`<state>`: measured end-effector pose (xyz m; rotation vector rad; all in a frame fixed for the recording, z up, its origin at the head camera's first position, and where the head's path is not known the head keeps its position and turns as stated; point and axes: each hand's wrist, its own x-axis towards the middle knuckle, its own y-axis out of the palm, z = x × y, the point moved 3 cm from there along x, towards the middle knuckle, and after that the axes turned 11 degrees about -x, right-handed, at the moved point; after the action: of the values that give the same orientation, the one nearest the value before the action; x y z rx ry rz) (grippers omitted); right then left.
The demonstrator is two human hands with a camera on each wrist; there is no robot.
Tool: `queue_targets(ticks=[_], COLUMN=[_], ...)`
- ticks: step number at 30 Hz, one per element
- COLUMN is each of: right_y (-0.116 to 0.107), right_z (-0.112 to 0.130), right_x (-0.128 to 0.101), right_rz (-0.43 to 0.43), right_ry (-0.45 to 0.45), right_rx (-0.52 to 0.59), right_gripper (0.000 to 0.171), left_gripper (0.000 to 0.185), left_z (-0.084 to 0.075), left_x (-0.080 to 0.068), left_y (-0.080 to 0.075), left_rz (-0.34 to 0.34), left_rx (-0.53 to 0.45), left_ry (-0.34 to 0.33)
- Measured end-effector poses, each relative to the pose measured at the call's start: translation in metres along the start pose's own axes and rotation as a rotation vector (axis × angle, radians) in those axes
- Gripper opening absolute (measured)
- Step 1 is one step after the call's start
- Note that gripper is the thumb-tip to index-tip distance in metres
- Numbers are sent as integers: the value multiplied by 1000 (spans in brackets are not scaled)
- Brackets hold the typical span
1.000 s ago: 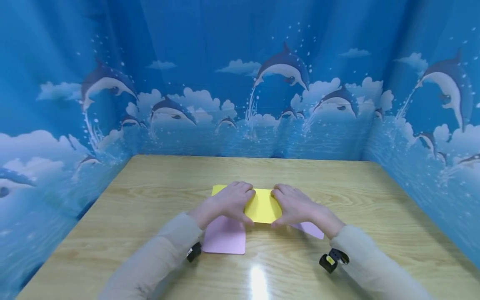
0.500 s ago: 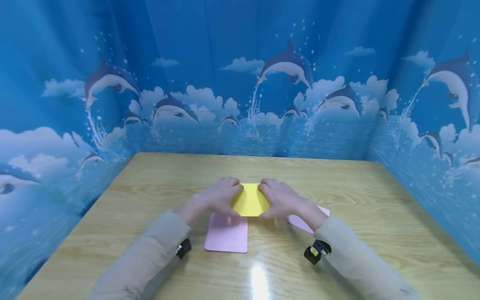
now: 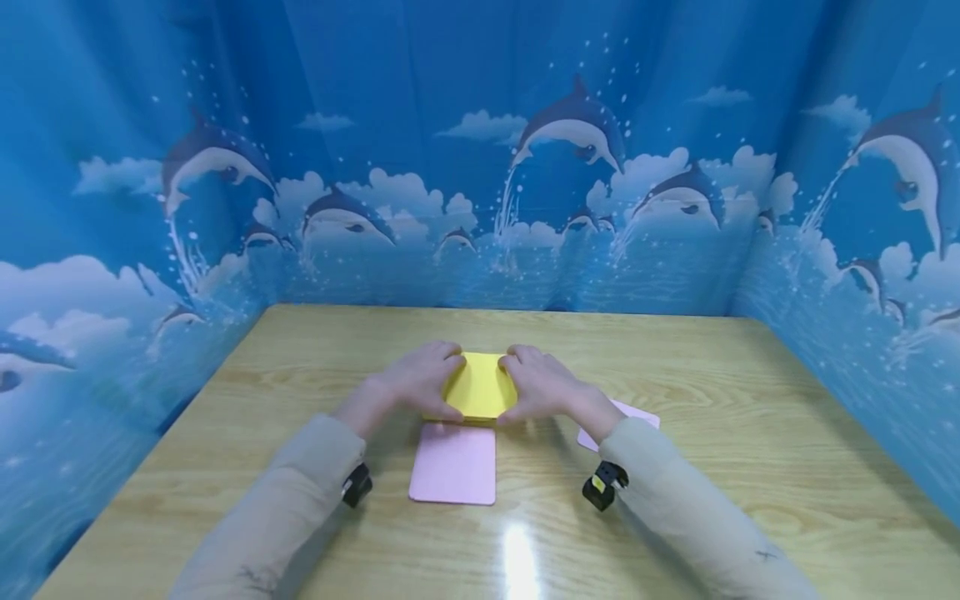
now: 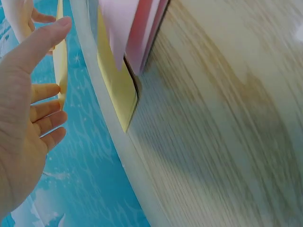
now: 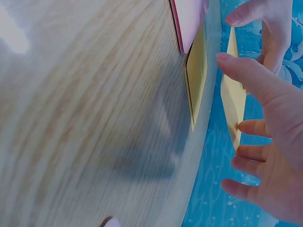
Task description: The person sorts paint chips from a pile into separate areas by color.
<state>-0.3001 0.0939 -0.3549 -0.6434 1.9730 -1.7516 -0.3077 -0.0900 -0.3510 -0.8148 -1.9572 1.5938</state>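
A yellow square card (image 3: 480, 385) is pinched between my two hands, held flat above the table. My left hand (image 3: 420, 379) holds its left edge, thumb at the near side and fingers at the far side. On the opposite edge, my right hand (image 3: 542, 385) grips it the same way. Both wrist views show this card raised, with a gap below it. Beneath lies a second yellow card (image 4: 116, 92), mostly hidden in the head view. A pink square card (image 3: 453, 464) with rounded corners lies just nearer to me, looking layered in the left wrist view.
Another pink card (image 3: 632, 415) lies at an angle to the right, partly covered by my right forearm. The wooden table (image 3: 720, 392) ends at a blue dolphin-print curtain (image 3: 450, 150) at the back and sides.
Both hands have carried the yellow card left and slightly away from me, over the other yellow card. More of the pink cards now shows. The pink cards stay in place.
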Motion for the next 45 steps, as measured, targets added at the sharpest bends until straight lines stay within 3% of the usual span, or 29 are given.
queue_targets(ticks=[13, 20, 36, 45], right_y=[7, 16, 30, 30], right_z=[8, 14, 16, 16], right_x=[25, 38, 43, 42], right_rz=[38, 67, 182, 203], right_ry=[-6, -16, -30, -29], right_rx=[63, 27, 8, -15], right_gripper=[83, 80, 78, 80], left_gripper=[84, 84, 80, 79], left_z=[21, 30, 34, 36], left_x=[-7, -8, -8, -10], left_y=[3, 9, 22, 26], left_rz=[6, 46, 142, 155], left_rx=[-45, -54, -46, -60], left_ry=[-69, -121, -187, -213])
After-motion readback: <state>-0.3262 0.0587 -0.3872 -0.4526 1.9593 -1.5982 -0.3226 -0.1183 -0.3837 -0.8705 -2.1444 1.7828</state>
